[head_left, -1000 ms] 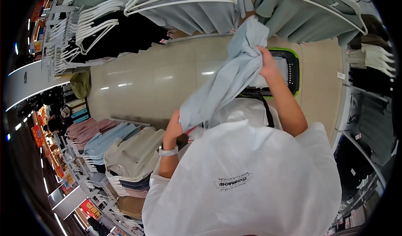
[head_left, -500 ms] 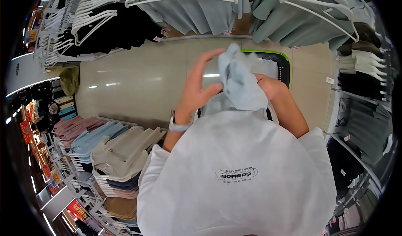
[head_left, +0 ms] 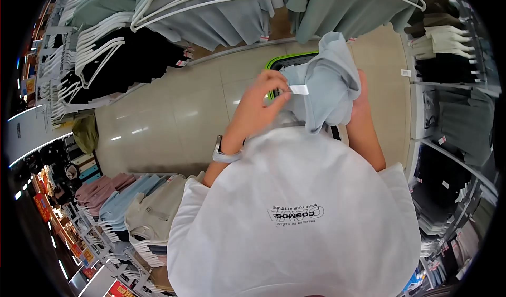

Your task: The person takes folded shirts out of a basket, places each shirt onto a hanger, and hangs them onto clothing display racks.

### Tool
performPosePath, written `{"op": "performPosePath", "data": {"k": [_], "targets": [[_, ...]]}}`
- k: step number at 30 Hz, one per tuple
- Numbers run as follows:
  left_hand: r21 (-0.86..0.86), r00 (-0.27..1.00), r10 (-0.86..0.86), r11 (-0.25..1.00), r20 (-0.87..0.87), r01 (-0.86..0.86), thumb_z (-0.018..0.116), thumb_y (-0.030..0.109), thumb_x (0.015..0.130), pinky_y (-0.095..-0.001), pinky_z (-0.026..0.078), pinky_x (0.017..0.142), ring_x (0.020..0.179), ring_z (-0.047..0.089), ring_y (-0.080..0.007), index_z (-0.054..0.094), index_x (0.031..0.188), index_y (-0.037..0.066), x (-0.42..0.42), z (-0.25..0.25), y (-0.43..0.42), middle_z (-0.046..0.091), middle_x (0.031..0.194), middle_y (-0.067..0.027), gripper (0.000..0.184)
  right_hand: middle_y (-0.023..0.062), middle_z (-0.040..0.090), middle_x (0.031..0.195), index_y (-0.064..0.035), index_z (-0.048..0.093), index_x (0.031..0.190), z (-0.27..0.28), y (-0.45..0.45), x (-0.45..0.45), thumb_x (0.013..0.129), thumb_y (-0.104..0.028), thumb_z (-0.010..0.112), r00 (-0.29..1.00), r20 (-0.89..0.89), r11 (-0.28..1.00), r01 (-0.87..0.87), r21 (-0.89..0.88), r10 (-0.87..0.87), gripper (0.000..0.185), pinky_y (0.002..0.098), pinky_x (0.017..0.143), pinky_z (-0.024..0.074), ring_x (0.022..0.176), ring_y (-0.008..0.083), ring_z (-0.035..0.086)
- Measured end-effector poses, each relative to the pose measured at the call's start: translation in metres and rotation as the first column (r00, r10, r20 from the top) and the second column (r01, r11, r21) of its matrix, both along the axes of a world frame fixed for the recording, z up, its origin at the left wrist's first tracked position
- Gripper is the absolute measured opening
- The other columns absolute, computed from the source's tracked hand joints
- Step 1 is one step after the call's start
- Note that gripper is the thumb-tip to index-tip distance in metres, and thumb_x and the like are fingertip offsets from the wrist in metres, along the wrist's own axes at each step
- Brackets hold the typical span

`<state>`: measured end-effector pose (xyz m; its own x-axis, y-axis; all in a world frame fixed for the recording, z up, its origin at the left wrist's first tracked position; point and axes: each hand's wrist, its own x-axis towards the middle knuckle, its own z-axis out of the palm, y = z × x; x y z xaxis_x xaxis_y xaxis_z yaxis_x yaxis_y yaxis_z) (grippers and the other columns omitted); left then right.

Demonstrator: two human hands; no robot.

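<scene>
A light blue garment (head_left: 334, 81) is bunched up in front of my chest, with a white label (head_left: 299, 89) sticking out on its left side. My left hand (head_left: 263, 99), a watch on its wrist, pinches the end of that label; the fingers are slightly blurred. At the garment's right edge my right hand (head_left: 359, 99) grips it, the fingers mostly hidden behind the cloth. Behind and below the garment is a dark basket with a bright green rim (head_left: 282, 61), partly covered by the cloth and my left hand.
Racks surround me: grey-blue shirts (head_left: 211, 20) and green shirts (head_left: 342, 12) ahead, black garments (head_left: 137, 54) at the front left. Folded-over pink, blue and beige tops (head_left: 158, 207) hang at the left. More racks with dark garments (head_left: 443, 65) line the right. Tiled floor (head_left: 174, 112) lies between.
The garment has shifted right and opened out, showing its white label. My left hand has gone from spread fingers to a pinch at the label. The view has turned slightly right.
</scene>
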<state>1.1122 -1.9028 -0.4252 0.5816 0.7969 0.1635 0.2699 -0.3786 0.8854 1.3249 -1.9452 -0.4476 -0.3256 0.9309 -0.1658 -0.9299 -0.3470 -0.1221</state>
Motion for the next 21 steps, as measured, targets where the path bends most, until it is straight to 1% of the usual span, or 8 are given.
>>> {"op": "performPosePath", "data": {"k": [1,3,6,10,12,15,18,21], "targets": [[-0.001,1.000,-0.004,1.000,-0.001,0.004,0.060,0.010,0.080,-0.0271,0.043,0.069,0.081,0.055,-0.0163,0.056,0.081,0.002,0.001,-0.001,0.000,0.058,0.087,-0.0074,0.009,0.0162,0.059,0.103,0.0032,0.052,0.109,-0.001,0.000,0.000,0.080,-0.021,0.043,0.997,-0.076,0.998,0.039,0.053,-0.035,0.039,0.0367,0.082,0.0492,0.089,0.0262,0.060],[-0.368,0.993,0.095,0.928,0.074,-0.062,0.061,0.008,0.078,-0.0314,0.042,0.079,0.091,0.054,-0.0206,0.056,0.088,0.003,0.002,-0.004,-0.001,0.055,0.097,-0.0091,0.012,0.0171,0.057,0.107,0.0016,0.048,0.114,-0.007,0.001,0.002,0.085,-0.026,0.041,0.986,-0.152,0.991,0.084,0.101,-0.068,0.040,0.0387,0.083,0.0487,0.093,0.0278,0.059],[-0.135,0.983,-0.176,0.977,-0.058,0.167,0.062,0.008,0.076,-0.0334,0.041,0.085,0.094,0.053,-0.0249,0.055,0.096,0.003,-0.003,-0.011,0.002,0.054,0.101,-0.0093,0.021,0.0160,0.057,0.108,-0.0003,0.048,0.115,-0.018,-0.001,0.005,0.088,-0.029,0.039,0.987,-0.160,0.981,0.047,0.188,-0.017,0.040,0.0390,0.084,0.0483,0.096,0.0284,0.058],[-0.320,0.992,-0.041,0.944,0.121,0.078,0.063,0.010,0.075,-0.0333,0.041,0.086,0.095,0.053,-0.0273,0.055,0.098,0.004,0.016,-0.011,-0.009,0.055,0.102,-0.0094,0.024,0.0170,0.056,0.109,0.0008,0.047,0.117,-0.016,-0.007,-0.002,0.087,-0.030,0.039,0.984,-0.164,0.967,0.102,0.233,-0.065,0.043,0.0402,0.084,0.0482,0.097,0.0297,0.057],[-0.055,0.998,-0.049,0.997,-0.046,0.047,0.064,0.011,0.074,-0.0325,0.042,0.083,0.096,0.053,-0.0274,0.056,0.097,0.005,0.020,-0.012,-0.008,0.055,0.103,-0.0100,0.024,0.0177,0.056,0.109,0.0013,0.047,0.118,-0.015,-0.010,-0.005,0.087,-0.031,0.039,0.983,-0.179,0.948,0.102,0.300,-0.050,0.045,0.0407,0.084,0.0482,0.096,0.0302,0.057],[-0.028,0.975,-0.202,0.979,-0.095,0.200,0.064,0.010,0.074,-0.0326,0.043,0.079,0.095,0.054,-0.0267,0.059,0.093,0.006,0.020,-0.027,-0.006,0.056,0.100,-0.0097,0.021,0.0193,0.055,0.111,0.0021,0.046,0.119,-0.014,-0.013,-0.004,0.086,-0.032,0.040,0.958,-0.285,0.965,0.052,0.255,0.024,0.048,0.0414,0.085,0.0480,0.098,0.0315,0.057],[-0.136,0.940,-0.308,0.948,-0.145,0.289,0.063,0.010,0.076,-0.0313,0.045,0.076,0.087,0.057,-0.0241,0.061,0.090,0.006,0.010,-0.036,0.005,0.059,0.091,-0.0088,0.014,0.0198,0.055,0.111,0.0021,0.047,0.118,-0.028,-0.018,0.009,0.086,-0.031,0.038,0.971,-0.234,0.982,0.087,0.168,-0.046,0.047,0.0414,0.085,0.0480,0.098,0.0314,0.057],[-0.300,0.948,-0.226,0.942,-0.224,0.153,0.062,0.011,0.079,-0.0286,0.048,0.069,0.077,0.060,-0.0178,0.061,0.085,0.005,-0.012,-0.029,0.016,0.062,0.080,-0.0054,0.008,0.0201,0.055,0.111,0.0021,0.047,0.118,-0.044,-0.023,0.024,0.086,-0.031,0.037,0.975,-0.201,0.988,0.116,0.099,-0.094,0.047,0.0414,0.085,0.0480,0.099,0.0313,0.057]]}}
